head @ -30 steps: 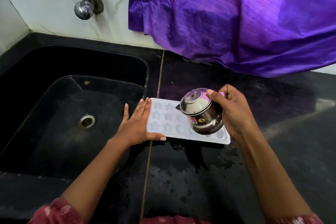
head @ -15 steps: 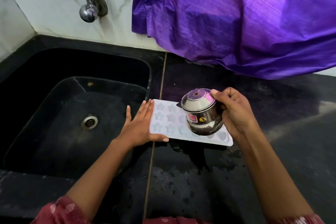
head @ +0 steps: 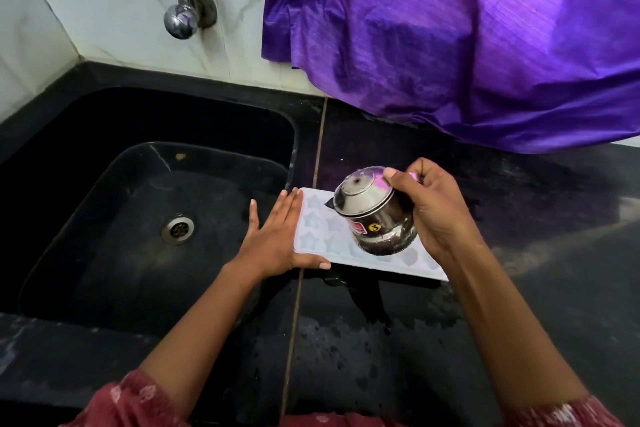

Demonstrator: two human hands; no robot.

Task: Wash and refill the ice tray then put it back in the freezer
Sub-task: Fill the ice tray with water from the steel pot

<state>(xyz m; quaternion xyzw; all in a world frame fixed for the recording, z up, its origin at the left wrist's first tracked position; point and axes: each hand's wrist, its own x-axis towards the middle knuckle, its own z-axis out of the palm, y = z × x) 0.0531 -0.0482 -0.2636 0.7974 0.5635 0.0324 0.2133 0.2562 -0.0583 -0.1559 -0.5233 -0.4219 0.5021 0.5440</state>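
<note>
A white ice tray [head: 320, 230] with star-shaped cells lies flat on the black counter just right of the sink. My left hand [head: 277, 241] rests flat against its left end, fingers straight, thumb under the near edge. My right hand [head: 434, 215] grips a small steel pot [head: 372, 211] and holds it tipped far over above the tray's middle, base up, mouth down toward the cells. The pot hides the tray's middle cells. I cannot make out any water stream.
A black sink [head: 294, 135] with a metal drain [head: 177, 229] lies to the left. A steel tap [head: 180, 15] comes out of the white wall above it. Purple cloth [head: 467, 38] hangs over the counter's back right. The black counter [head: 346, 357] near me is wet.
The pot stays tipped over the tray and has shifted slightly across it. My left hand keeps its place at the tray's left end. The view has drifted a little.
</note>
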